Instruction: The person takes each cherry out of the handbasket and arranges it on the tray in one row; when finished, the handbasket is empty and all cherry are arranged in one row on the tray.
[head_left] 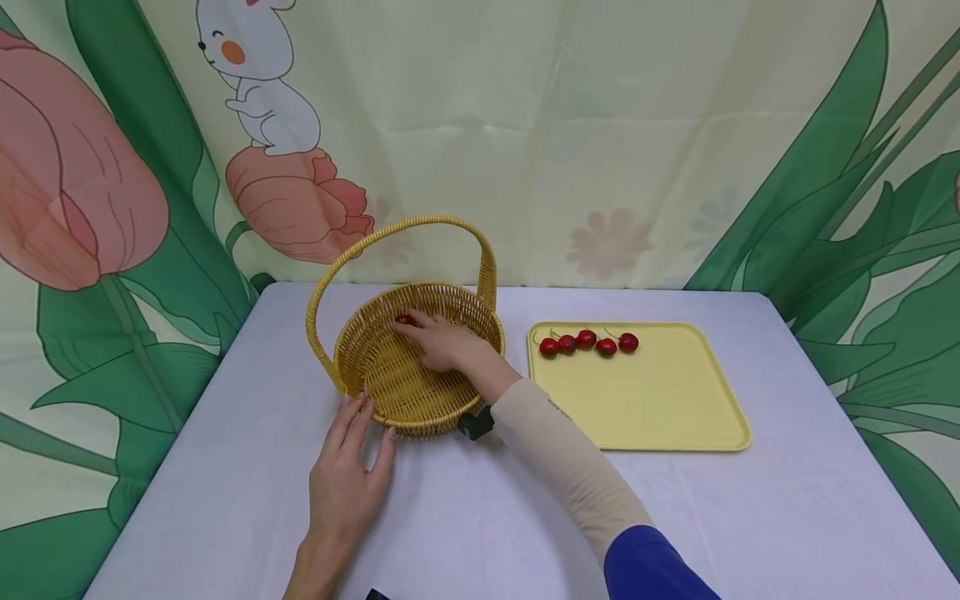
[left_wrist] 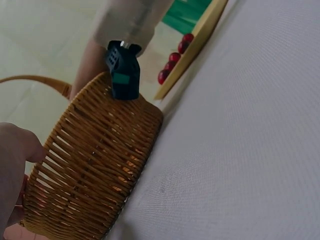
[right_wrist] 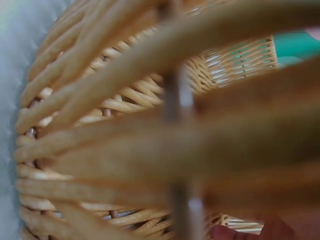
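A round wicker basket (head_left: 408, 392) with a tall arched handle stands on the table, tilted so its inside shows in the head view. My right hand (head_left: 442, 340) reaches over the near right rim into it. Its fingertips pinch a red cherry (head_left: 403, 319) near the far inner wall. At the near left side, my left hand (head_left: 348, 475) touches the basket's outside with extended fingers and thumb. The left wrist view shows this thumb (left_wrist: 34, 150) against the woven wall. In the right wrist view, blurred basket weave (right_wrist: 125, 155) covers most of the hand.
Right of the basket lies a yellow tray (head_left: 660, 400) with several cherries (head_left: 586, 339) in a row near its far edge. A dark wrist camera (head_left: 476, 423) sits close against the basket's near right side. A printed curtain (head_left: 480, 125) hangs behind the white-covered table (head_left: 225, 467).
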